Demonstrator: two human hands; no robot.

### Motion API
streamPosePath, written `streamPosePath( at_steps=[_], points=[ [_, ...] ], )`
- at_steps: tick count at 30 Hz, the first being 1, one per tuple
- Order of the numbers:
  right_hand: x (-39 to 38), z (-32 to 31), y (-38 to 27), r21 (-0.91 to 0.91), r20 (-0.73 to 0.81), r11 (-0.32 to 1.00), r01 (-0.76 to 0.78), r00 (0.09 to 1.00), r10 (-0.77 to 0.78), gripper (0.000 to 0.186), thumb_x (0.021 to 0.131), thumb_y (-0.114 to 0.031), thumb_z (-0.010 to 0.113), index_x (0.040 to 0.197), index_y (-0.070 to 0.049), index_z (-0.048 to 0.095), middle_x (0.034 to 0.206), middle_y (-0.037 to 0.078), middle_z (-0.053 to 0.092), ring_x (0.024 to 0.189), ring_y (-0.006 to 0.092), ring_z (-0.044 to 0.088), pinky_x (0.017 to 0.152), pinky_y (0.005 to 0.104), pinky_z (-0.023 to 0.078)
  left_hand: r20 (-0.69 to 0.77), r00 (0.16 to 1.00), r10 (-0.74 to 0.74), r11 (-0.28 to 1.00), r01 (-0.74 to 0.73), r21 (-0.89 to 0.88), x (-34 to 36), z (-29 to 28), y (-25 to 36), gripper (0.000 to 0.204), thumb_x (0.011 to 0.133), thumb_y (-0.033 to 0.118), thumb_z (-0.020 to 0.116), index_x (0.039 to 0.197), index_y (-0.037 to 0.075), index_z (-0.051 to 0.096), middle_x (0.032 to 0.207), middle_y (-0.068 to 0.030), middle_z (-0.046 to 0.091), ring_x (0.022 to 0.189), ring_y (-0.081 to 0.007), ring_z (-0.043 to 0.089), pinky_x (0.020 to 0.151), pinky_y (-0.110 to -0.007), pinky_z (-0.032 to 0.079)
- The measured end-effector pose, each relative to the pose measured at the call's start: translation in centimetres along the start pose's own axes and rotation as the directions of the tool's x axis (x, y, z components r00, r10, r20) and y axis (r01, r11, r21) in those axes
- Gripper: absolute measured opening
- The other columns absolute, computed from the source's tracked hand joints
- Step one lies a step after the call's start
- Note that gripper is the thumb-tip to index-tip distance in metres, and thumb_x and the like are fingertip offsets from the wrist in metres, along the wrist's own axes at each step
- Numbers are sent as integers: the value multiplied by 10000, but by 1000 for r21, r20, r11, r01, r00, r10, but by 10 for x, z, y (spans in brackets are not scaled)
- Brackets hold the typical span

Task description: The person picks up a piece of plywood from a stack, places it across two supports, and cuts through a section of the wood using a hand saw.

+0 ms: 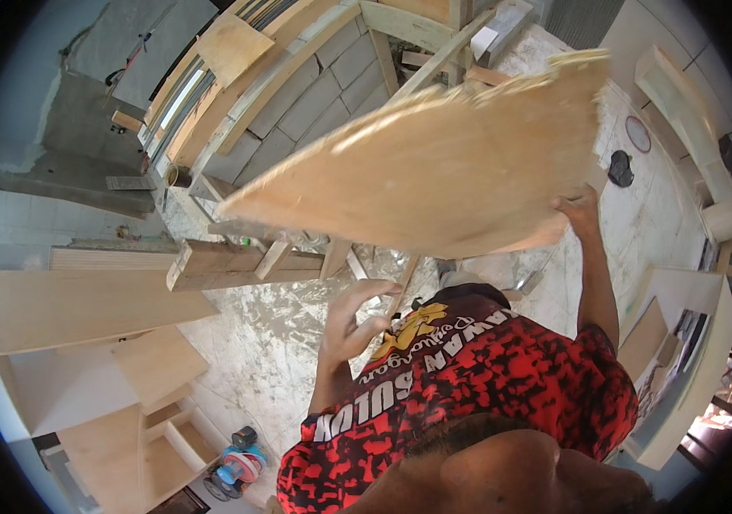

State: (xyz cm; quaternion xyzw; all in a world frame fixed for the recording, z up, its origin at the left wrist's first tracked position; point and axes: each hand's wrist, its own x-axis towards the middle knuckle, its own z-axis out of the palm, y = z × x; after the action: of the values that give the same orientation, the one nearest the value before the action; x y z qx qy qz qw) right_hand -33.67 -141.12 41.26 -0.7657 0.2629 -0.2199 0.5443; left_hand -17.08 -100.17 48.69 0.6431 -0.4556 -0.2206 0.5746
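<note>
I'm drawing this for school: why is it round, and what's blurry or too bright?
In the head view, the fisheye lens leaves a black rim and bends straight edges near it; also in the head view, the plywood sheet in the right hand looks smeared, perhaps by motion, and a lower-right patch glares nearly white.

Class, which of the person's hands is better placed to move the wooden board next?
Probably the right hand: it grips the wooden board, while the left hand is open, apart from it.
</note>
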Motion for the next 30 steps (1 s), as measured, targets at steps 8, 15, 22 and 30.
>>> streamPosePath(
  at_steps=[8, 15, 22, 30],
  points=[
    [66, -116, -19, 32, -375, 977, 209, 909, -182, 496, 734, -269, 753, 1079, 29, 558, 986, 73, 624, 842, 133, 584, 744, 272, 473, 310, 739, -598, 721, 665, -195, 92, 102, -193, 348, 893, 290, 546, 1118, 24, 548, 956, -78, 608, 825, -134, 567, 727, -268, 446],
    [97, -214, -52, 159, -714, 929, 334, 689, -125, 357, 860, -67, 561, 1183, 63, 482, 1171, 114, 536, 1036, 182, 534, 909, 315, 414, 227, 528, -818, 355, 774, -524, 145, 130, -286, 587, 815, 458, 609, 1251, 99, 447, 1161, -106, 527, 1014, -204, 513, 844, -360, 419],
    [98, -315, -150, 217, -793, 736, 641, 555, -250, 392, 842, -90, 585, 1189, 55, 478, 1167, 86, 541, 1018, 184, 528, 877, 323, 434, 207, 574, -792, 247, 613, -751, 250, 141, -332, 1040, 719, 698, 544, 1426, 86, 89, 1410, -238, 216, 1260, -322, 300, 992, -436, 299],
    [103, -299, -149, 141, -847, 802, 580, 490, -206, 396, 855, -122, 566, 1200, 44, 467, 1177, 91, 533, 1037, 191, 517, 890, 335, 427, 242, 820, -519, -86, 232, -969, 397, 192, -264, 965, 743, 741, 439, 1435, 164, 93, 1459, -181, 161, 1355, -294, 159, 1082, -474, 107]
  ],
)
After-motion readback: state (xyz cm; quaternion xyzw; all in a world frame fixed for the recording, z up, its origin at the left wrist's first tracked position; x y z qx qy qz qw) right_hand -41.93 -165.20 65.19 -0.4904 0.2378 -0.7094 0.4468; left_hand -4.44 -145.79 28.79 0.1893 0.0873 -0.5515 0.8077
